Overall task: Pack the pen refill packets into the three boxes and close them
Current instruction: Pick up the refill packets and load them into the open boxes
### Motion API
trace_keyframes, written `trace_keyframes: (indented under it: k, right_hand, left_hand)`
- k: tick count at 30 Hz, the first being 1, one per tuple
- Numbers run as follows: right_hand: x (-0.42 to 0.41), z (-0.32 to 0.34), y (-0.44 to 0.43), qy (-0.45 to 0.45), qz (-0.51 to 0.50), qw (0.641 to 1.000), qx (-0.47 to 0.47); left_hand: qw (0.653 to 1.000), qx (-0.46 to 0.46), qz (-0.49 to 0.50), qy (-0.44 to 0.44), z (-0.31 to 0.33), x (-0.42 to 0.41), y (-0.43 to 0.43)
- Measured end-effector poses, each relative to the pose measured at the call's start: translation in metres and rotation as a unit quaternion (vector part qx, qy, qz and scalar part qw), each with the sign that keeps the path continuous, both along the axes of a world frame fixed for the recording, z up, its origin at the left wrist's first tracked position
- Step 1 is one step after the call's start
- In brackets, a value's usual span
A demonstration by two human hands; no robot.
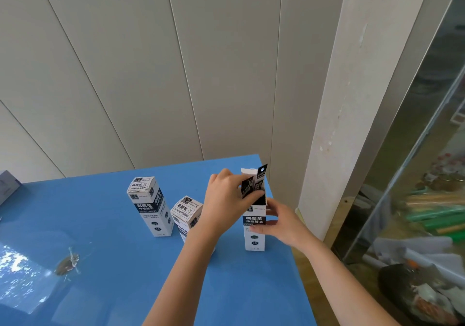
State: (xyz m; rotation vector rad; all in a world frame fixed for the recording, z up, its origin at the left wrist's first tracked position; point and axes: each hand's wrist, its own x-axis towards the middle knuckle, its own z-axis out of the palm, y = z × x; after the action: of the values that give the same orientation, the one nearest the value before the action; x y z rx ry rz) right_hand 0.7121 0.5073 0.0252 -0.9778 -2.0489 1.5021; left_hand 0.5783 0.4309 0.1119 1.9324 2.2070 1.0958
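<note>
Status: two of three look done. On the blue table (113,275) the far-left box (151,207) stands upright, top flap down. The middle box (186,212) sits just right of it, leaning a bit. Its top looks shut too, but its lower part is hidden behind the left forearm (191,262), so can't fully confirm. The third box (254,235) stands near the table's right edge, open, white lid flap (247,172) sticking up at the back. The right hand (279,224) is curled round its body about mid-height, bracing it. The left hand (225,200) is at the mouth, fingertips pinching a dark refill packet (247,187) that is partway in. A second packet (261,176) pokes out higher beside it, not seated. No other packets in view. My read: last box, last packets. Left to do: push both packets fully down, fold the flap over, tuck it. Can't tell how many packets are already inside. The box is tall and narrow and could tip, so the brace makes sense.
</note>
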Motion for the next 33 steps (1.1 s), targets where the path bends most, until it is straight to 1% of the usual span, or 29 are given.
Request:
trace_keyframes:
  k: [2,3,5,8,11,12,15,16,21,23,25,29,33]
  right_hand:
    - [0.000,0.000,0.000,-0.003,-0.001,1.000,0.006]
    - [0.000,-0.001,0.000,-0.005,0.000,1.000,0.010]
    - [0.000,-0.001,0.000,-0.009,0.002,1.000,0.016]
    - [0.000,-0.002,0.000,-0.011,0.004,1.000,0.017]
    - [-0.001,-0.002,0.001,-0.014,0.008,1.000,0.018]
    - [-0.002,-0.002,0.001,-0.016,0.010,1.000,0.018]
    - [-0.002,-0.002,0.002,-0.021,0.011,0.999,0.023]
    - [-0.002,-0.002,0.003,-0.022,0.011,0.999,0.026]
    - [-0.002,-0.004,0.003,-0.010,0.011,1.000,0.015]
    - [-0.002,-0.004,0.002,-0.005,0.012,1.000,0.011]
    - [-0.001,-0.005,0.001,0.000,0.013,1.000,0.006]
    - [0.001,-0.005,0.000,0.010,0.018,1.000,0.000]
    - [0.002,-0.006,0.002,0.008,0.024,1.000,-0.001]
  left_hand:
    - [0.997,0.057,-0.010,-0.051,0.006,0.002,-0.001]
    - [0.996,0.061,-0.014,-0.062,0.010,0.002,0.000]
    - [0.998,0.041,-0.025,-0.047,0.013,0.002,0.003]
    - [1.000,0.003,-0.029,0.004,0.010,0.000,0.006]
    - [0.996,-0.066,-0.023,0.050,0.009,0.000,0.007]
    - [0.996,-0.073,-0.025,0.049,0.011,0.000,0.006]
    - [0.998,-0.049,-0.032,0.001,0.017,0.001,0.007]
    - [0.998,-0.051,-0.030,-0.001,0.018,0.000,0.008]
    - [0.986,-0.139,-0.038,0.081,0.018,0.003,0.013]
    - [0.981,-0.159,-0.040,0.103,0.018,0.004,0.013]
    - [0.980,-0.165,-0.050,0.096,0.020,0.003,0.013]
    - [0.989,-0.132,-0.041,0.045,0.024,0.002,0.013]
    - [0.981,-0.177,-0.035,0.067,0.022,0.006,0.018]
